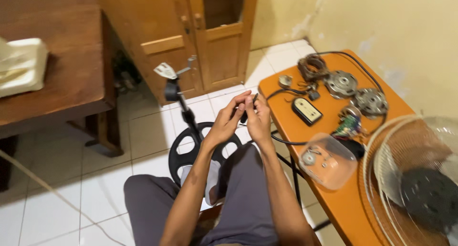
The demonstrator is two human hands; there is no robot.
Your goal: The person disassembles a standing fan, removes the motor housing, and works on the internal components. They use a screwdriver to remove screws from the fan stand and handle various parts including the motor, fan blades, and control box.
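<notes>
White tiled floor, a wooden cabinet (205, 41) ahead, and an orange table (334, 198) close at my right, its near edge beside my knees; open floor lies to the left. Above my lap I hold a small black part (245, 113), its cable (281, 141) trailing onto the table. My left hand (228, 124) and right hand (260, 119) meet, fingertips pinching the part between them.

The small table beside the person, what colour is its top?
Orange table, clearest in the head view.
</notes>
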